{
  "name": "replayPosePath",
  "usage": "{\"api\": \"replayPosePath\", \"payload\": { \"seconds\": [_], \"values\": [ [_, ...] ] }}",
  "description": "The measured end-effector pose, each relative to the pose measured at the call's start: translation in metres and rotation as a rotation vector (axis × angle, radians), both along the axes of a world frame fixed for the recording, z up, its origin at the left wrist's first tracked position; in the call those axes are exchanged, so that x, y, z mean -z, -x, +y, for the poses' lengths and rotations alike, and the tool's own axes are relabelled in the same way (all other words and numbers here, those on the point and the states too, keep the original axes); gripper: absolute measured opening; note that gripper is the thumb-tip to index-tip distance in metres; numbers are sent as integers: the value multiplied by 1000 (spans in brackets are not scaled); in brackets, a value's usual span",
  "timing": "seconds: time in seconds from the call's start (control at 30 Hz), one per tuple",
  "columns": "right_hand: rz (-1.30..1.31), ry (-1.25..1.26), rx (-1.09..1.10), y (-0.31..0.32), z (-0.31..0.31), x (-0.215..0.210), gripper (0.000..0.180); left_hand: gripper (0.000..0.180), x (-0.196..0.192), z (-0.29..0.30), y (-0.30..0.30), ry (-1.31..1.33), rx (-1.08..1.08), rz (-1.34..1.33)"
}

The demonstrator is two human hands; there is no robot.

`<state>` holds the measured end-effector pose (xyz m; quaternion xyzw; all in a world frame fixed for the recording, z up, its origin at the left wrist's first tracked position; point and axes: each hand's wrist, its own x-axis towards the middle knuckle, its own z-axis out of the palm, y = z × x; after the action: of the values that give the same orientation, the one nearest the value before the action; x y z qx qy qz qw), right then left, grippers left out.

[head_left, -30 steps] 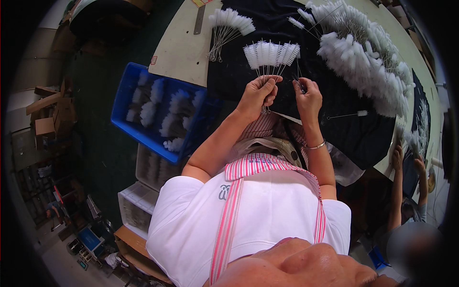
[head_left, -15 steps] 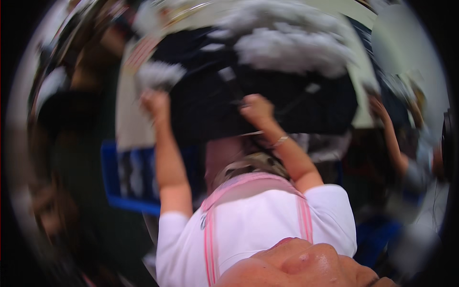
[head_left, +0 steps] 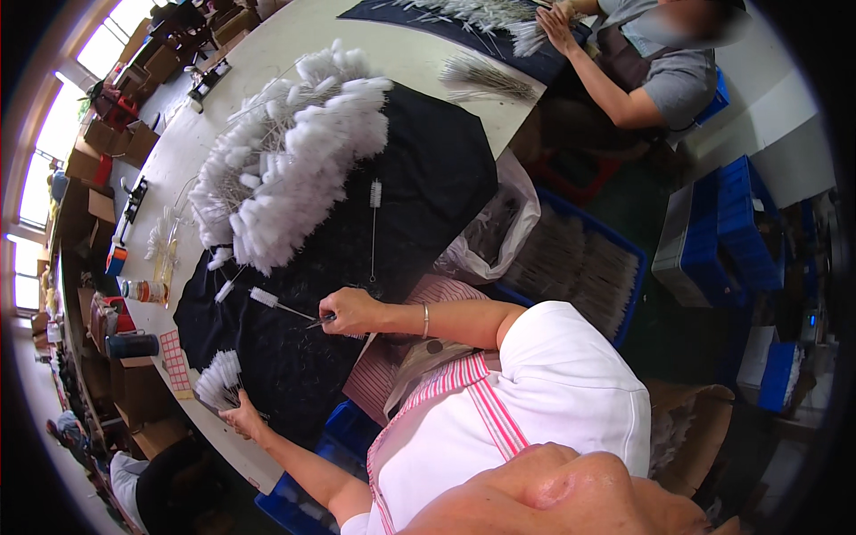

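My left hand [head_left: 242,417] is closed around the lower ends of a bundle of white bristle brushes [head_left: 219,379] at the front-left edge of the table. My right hand [head_left: 350,311] is closed on a small dark tool [head_left: 325,319] low over the black cloth [head_left: 437,160]; its exact kind is not clear. A single white brush [head_left: 265,297] lies with its wire stem reaching toward that tool. Farther right, another brush with a looped wire end [head_left: 375,194] lies on the cloth. Beyond the hands is a big pile of white brushes [head_left: 294,169].
A jar [head_left: 145,291] and a dark mug [head_left: 131,345] stand at the left table edge. Brush wires fill a blue crate [head_left: 637,285] on the right, beside a white bag [head_left: 513,223]. A co-worker [head_left: 624,89] handles brushes at the far right.
My view has swung to the right and sharpened from blur. Both hands remain closed, the left with the brush bundle, the right over the black cloth.
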<state>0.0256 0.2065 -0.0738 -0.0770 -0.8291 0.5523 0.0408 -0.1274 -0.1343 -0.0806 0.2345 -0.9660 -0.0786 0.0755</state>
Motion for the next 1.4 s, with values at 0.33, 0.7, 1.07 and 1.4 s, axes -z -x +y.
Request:
{"api": "replayPosePath", "payload": {
  "seconds": [0.33,0.7,1.07,1.4],
  "values": [
    [-65,281,-159,-16,38,-4,22,53,-30,72,-40,187,463,565],
    [-235,935,-215,-44,73,-8,12,26,-61,249,-135,74,1561,508],
    [67,359,-82,-57,77,-9,24,15,-45,276,-151,-1491,617,-114],
    [104,203,119,-55,91,-16,15,12,-55,307,-133,-1408,777,-89]
  ]
}}
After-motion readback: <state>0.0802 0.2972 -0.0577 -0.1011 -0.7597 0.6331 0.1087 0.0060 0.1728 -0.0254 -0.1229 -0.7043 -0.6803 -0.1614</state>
